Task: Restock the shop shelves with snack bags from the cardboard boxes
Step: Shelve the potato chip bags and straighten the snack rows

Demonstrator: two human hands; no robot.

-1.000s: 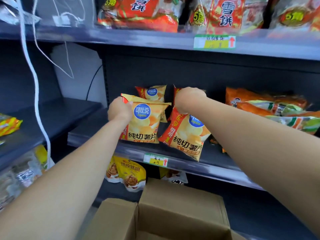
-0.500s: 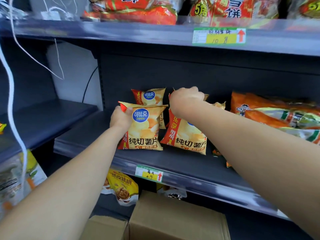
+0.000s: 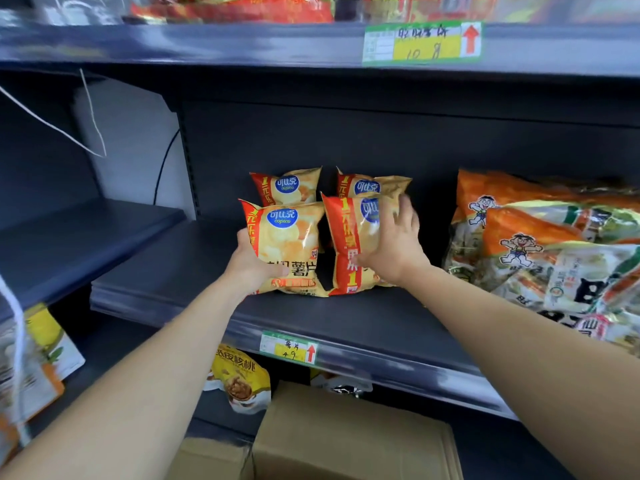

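Head view looks into a dark grey shop shelving unit, whose middle shelf runs across the frame with its front lip sloping down to the right. Below it, an open cardboard box sits under that lip. On the right of the shelf, large orange-topped rice cracker bags lie heaped and reach close to the front edge. Four yellow-and-red potato chip bags stand near the shelf's middle in two rows. The front left chip bag and front right chip bag touch at their bottom corners; the rear left chip bag and rear right chip bag stand just behind them against the back panel. Bare shelf stretches from the bags to the left edge, a bare strip lies in front, and a narrow gap separates them from the rice crackers.

As for the hands, the left hand grips the front left bag at its lower left corner, thumb across the front. The right hand lies spread with straight fingers flat against the front right bag's right side. A price tag is clipped to the lip.
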